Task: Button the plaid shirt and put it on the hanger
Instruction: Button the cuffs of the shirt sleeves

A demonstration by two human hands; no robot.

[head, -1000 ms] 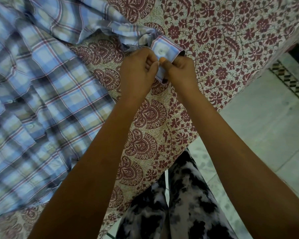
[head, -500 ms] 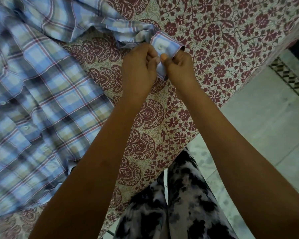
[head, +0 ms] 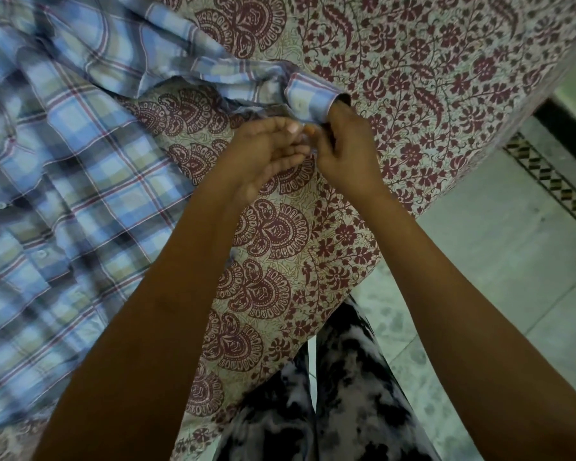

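Observation:
A blue plaid shirt (head: pixel 64 181) lies spread on the bed at the left, its sleeve stretching right to a cuff (head: pixel 310 98) with a white button showing. My right hand (head: pixel 346 151) pinches the lower edge of that cuff. My left hand (head: pixel 263 154) is just left of it, palm turned up and fingers loosely curled, its fingertips near the cuff edge; I cannot tell whether it still grips the fabric. No hanger is in view.
The bed carries a maroon floral bedsheet (head: pixel 413 61) whose edge runs diagonally at the right. Beyond it is a pale tiled floor (head: pixel 512 277) with a patterned border strip (head: pixel 552 181). My legs in black-and-white trousers (head: pixel 330 410) stand against the bed.
My left hand has come off the cuff and turned palm up, fingers loosening. The right hand keeps its pinch on the cuff. The view has shifted slightly.

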